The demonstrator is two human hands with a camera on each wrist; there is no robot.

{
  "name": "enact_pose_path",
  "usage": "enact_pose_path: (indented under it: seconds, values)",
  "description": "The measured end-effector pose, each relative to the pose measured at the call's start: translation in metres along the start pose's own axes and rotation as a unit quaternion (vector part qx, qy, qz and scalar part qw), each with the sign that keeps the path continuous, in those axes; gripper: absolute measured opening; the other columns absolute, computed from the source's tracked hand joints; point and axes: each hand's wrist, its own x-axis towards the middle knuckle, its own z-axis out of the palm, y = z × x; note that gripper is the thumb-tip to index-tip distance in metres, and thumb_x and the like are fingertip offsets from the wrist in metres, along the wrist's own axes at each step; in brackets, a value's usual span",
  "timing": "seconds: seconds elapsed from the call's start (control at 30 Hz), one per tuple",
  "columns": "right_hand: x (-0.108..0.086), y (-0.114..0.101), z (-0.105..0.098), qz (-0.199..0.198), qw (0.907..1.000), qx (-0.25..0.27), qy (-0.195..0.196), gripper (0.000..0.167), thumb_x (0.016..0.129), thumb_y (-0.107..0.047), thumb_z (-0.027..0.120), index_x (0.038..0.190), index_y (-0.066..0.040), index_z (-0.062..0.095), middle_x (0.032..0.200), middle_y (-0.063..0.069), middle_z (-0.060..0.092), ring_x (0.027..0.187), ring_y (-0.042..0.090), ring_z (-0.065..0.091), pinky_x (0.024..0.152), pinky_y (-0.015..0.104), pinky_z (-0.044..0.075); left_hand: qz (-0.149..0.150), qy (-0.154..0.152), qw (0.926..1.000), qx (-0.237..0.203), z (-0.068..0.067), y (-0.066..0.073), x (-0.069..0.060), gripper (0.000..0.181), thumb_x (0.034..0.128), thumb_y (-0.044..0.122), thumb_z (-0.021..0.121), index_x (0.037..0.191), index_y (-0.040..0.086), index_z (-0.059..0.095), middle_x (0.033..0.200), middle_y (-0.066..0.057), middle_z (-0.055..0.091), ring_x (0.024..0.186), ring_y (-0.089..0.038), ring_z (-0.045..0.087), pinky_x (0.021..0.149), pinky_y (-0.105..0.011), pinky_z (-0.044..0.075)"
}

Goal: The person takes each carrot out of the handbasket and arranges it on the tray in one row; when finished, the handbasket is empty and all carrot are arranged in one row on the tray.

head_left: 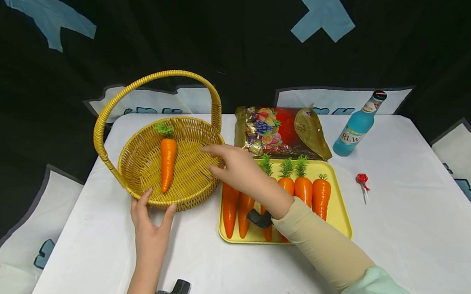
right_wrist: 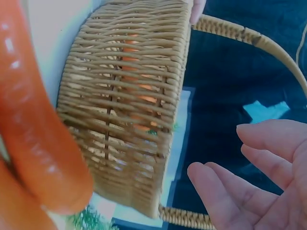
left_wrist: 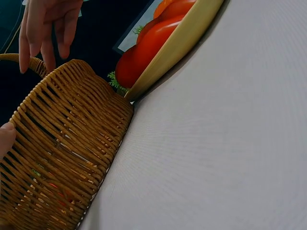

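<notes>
A round yellow wicker basket (head_left: 190, 202) with a tall arched handle stands at the left of the table. One orange carrot (head_left: 168, 160) with a green top lies inside it. My left hand (head_left: 150, 231) touches the basket's near rim, fingers spread and thumb apart. Over the basket's right side hovers my right hand (head_left: 239, 165), its fingers loosely bent with nothing between them; the right wrist view shows the same gap. Beneath my right forearm a yellow tray (head_left: 341, 203) bears several more carrots (head_left: 321, 195), partly hidden by the arm.
Behind the tray lies a red and gold candy bag (head_left: 284, 131). A blue bottle (head_left: 356, 129) stands upright at the back right, with a red lollipop (head_left: 362, 180) in front of it. A dark patterned cloth (head_left: 218, 41) hangs behind the white table (head_left: 395, 245).
</notes>
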Motion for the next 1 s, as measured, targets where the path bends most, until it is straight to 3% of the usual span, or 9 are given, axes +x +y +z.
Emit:
enact_pose_path:
  seconds: [0.27, 0.57, 0.77, 1.0]
  values:
    - [0.023, -0.007, 0.016, 0.003, 0.9995, -0.003, -0.030, 0.043, 0.093, -0.020, 0.064, 0.136, -0.020, 0.057, 0.129, 0.004, 0.059, 0.090, 0.016, 0.062, 0.062, 0.025, 0.048, 0.002, -0.002, 1.0000, 0.002, 0.000, 0.000, 0.000, 0.067, 0.0898, 0.018, 0.070, 0.145, 0.012, 0.033, 0.157, -0.015, 0.006, 0.141, -0.030, 0.018, 0.111, -0.052, 0.023]
    - [0.040, -0.013, 0.032, 0.008, 0.9979, -0.023, -0.060, 0.043, 0.094, -0.022, 0.063, 0.137, -0.021, 0.056, 0.130, 0.002, 0.059, 0.111, 0.018, 0.058, 0.075, 0.026, 0.049, 0.005, 0.000, 1.0000, 0.003, -0.001, 0.000, 0.000, 0.067, 0.0898, 0.018, 0.070, 0.145, 0.011, 0.033, 0.157, -0.016, 0.007, 0.140, -0.031, 0.019, 0.110, -0.052, 0.023]
    - [0.050, -0.019, 0.043, 0.023, 0.9959, -0.024, -0.084, 0.045, 0.094, -0.022, 0.064, 0.138, -0.021, 0.054, 0.127, 0.003, 0.061, 0.104, 0.015, 0.058, 0.066, 0.023, 0.047, 0.009, 0.004, 1.0000, -0.001, -0.001, -0.001, 0.000, 0.067, 0.0892, 0.016, 0.071, 0.145, 0.012, 0.034, 0.156, -0.017, 0.009, 0.140, -0.031, 0.020, 0.110, -0.053, 0.024]
    - [0.061, -0.025, 0.056, 0.022, 0.9934, -0.041, -0.105, 0.045, 0.093, -0.022, 0.064, 0.137, -0.020, 0.055, 0.103, 0.001, 0.066, 0.081, 0.009, 0.055, 0.059, 0.020, 0.045, 0.010, 0.005, 0.9999, -0.001, 0.000, -0.001, 0.000, 0.067, 0.0889, 0.015, 0.071, 0.145, 0.012, 0.034, 0.156, -0.017, 0.010, 0.140, -0.031, 0.021, 0.110, -0.052, 0.024]
